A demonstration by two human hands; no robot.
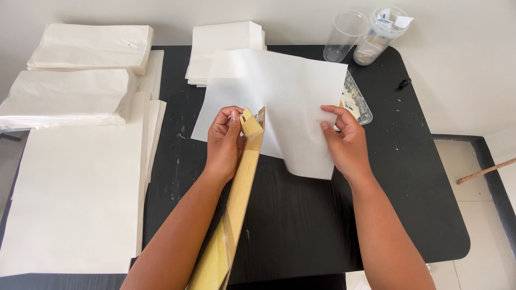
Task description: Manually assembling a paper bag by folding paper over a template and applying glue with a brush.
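Now, left hand point(224, 140) pinching tan cardboard strip point(236, 204), right hand point(346, 142) gripping white paper sheet point(279, 102), black table point(301, 215) beneath

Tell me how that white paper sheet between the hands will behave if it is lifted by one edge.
The white sheet is probably floppy: its lower corner already curls off the black table. It looks thin and light, so it would likely sag from the right hand. The left hand holds a yellow strip, which seems stiffer.

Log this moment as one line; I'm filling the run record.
left hand: holds brown envelope | right hand: holds white sheet | surface: black table
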